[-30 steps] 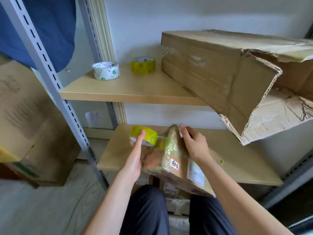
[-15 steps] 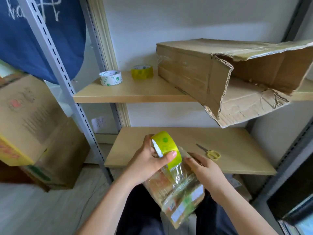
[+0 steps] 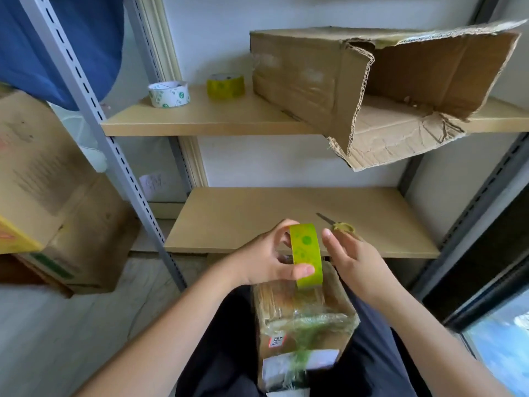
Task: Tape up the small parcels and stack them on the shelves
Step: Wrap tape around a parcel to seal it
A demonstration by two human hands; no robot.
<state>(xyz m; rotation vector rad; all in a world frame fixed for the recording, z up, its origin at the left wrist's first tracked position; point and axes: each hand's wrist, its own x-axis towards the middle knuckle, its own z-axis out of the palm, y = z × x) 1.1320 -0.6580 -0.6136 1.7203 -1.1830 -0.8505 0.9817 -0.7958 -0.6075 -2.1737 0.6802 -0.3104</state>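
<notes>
My left hand (image 3: 266, 262) grips the yellow-green patterned tape roll (image 3: 306, 255), thumb on its outer face, fingers curled behind it. The roll stands on edge above the small brown cardboard parcel (image 3: 303, 322), which rests on my lap, wrapped in clear tape and bearing white labels. My right hand (image 3: 355, 259) hovers just beside the roll at 3 o'clock, fingers straight and loosely spread, holding nothing. On the lower wooden shelf (image 3: 257, 219), at 1 o'clock from the roll, lie yellow-handled scissors (image 3: 339, 224). On the upper wooden shelf (image 3: 206, 118) stand a white printed tape roll (image 3: 169, 94), a second yellow tape roll (image 3: 226, 85) and a large torn open cardboard box (image 3: 372, 87).
</notes>
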